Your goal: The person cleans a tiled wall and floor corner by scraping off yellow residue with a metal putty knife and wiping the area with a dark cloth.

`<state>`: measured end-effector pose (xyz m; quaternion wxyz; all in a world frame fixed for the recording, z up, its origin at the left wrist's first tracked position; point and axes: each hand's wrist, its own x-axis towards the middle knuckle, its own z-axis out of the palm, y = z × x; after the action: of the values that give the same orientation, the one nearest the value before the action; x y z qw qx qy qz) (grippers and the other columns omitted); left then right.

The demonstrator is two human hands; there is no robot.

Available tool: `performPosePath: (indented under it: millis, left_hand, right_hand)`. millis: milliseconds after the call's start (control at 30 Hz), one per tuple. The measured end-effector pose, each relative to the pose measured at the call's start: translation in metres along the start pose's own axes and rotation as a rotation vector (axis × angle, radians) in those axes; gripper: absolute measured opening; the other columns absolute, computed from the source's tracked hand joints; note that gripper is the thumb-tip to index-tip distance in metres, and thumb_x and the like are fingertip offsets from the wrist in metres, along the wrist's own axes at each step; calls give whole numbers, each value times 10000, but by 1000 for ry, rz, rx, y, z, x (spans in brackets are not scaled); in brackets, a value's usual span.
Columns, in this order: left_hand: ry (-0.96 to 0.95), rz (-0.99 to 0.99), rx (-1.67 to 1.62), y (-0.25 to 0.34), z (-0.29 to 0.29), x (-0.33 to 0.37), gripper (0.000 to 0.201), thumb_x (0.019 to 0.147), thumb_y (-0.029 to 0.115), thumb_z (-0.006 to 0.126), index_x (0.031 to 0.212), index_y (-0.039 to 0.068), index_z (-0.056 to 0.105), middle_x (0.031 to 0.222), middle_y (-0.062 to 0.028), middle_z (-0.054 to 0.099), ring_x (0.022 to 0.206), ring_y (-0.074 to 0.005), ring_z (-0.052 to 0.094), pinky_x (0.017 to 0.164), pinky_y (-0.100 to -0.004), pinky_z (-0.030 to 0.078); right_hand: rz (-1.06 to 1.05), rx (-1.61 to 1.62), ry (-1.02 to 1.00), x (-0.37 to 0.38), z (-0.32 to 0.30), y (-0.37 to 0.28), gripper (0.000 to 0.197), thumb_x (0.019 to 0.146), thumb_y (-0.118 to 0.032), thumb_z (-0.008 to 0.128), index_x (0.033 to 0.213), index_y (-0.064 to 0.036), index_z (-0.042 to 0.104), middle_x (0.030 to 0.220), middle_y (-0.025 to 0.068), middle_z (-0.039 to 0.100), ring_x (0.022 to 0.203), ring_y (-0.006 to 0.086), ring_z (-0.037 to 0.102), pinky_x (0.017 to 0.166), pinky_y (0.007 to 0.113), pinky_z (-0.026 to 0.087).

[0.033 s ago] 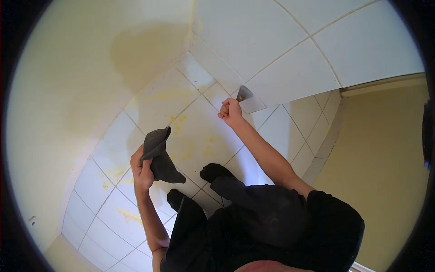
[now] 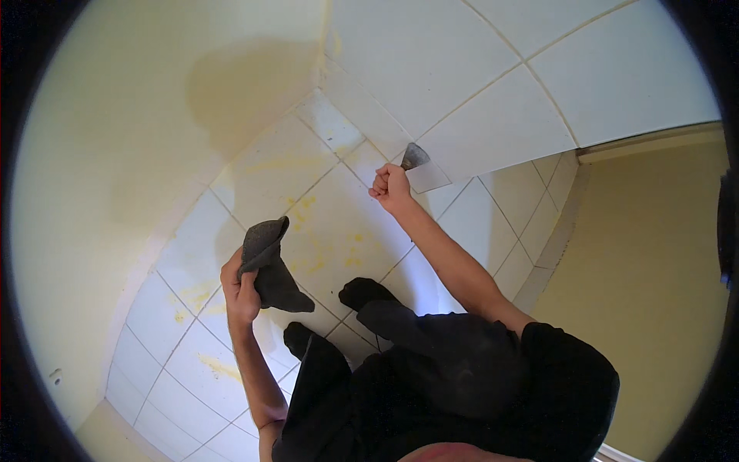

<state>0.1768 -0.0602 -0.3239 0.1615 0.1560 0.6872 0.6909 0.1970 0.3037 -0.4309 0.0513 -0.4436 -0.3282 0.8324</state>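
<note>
My left hand (image 2: 240, 286) is closed round a folded dark grey cloth (image 2: 269, 266), which hangs above the floor with one corner pointing down to the right. Farther off, my right hand (image 2: 390, 187) makes a fist round the handle of a putty knife (image 2: 415, 157). Its flat, flared metal blade points up and away, near the foot of the white tiled wall (image 2: 493, 115); whether it touches the tiles I cannot tell. Most of the handle is hidden in my fist. Yellow smears (image 2: 308, 208) and spots mark the white tiled floor (image 2: 323, 239) between my hands.
A cream wall (image 2: 115, 154) runs along the left and carries a shadow. Another cream surface (image 2: 639, 269) lies at the right, beside a dark object (image 2: 726, 227) at the rim. My feet in black socks (image 2: 366, 292) stand on the floor tiles below my hands.
</note>
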Motion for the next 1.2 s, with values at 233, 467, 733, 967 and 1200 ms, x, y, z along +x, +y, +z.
performPosePath:
  millis: [233,467,733,967,1200]
  left_hand:
    - [-17,-3,-15,7,6,4,291,889,45,460,1113,-69,606,993,-109,661,915,-160,574,832,-279,445]
    - [-47,20,2,3,11,4,294,903,79,467,1116,-66,607,977,-102,659,902,-157,571,822,-280,446]
    - [-38,31,-18,3,13,4,300,886,64,453,1107,-65,609,977,-107,659,894,-161,571,813,-277,444]
    - [-37,-38,-78,-9,4,-1,275,902,77,455,1079,-64,612,953,-83,654,860,-147,554,776,-271,438]
    - [-35,-5,-75,-7,12,4,271,911,89,467,1082,-60,615,939,-73,648,852,-136,552,769,-268,440]
  right_hand:
    - [-100,10,-34,-7,-12,2,444,773,-113,509,508,-188,162,452,-2,153,433,157,153,502,335,243]
    - [-397,-111,196,-28,-3,-33,393,759,-100,564,496,-160,278,429,3,264,372,133,192,399,318,218]
    - [-136,113,171,-57,12,-37,427,765,-114,560,524,-185,213,429,-10,222,352,138,179,378,308,175]
    - [-346,-27,129,-69,11,-51,394,768,-107,556,510,-179,268,431,0,267,366,141,213,396,309,205]
    - [-170,-23,68,-81,8,-55,406,784,-116,554,519,-179,253,441,-8,235,386,131,200,422,307,203]
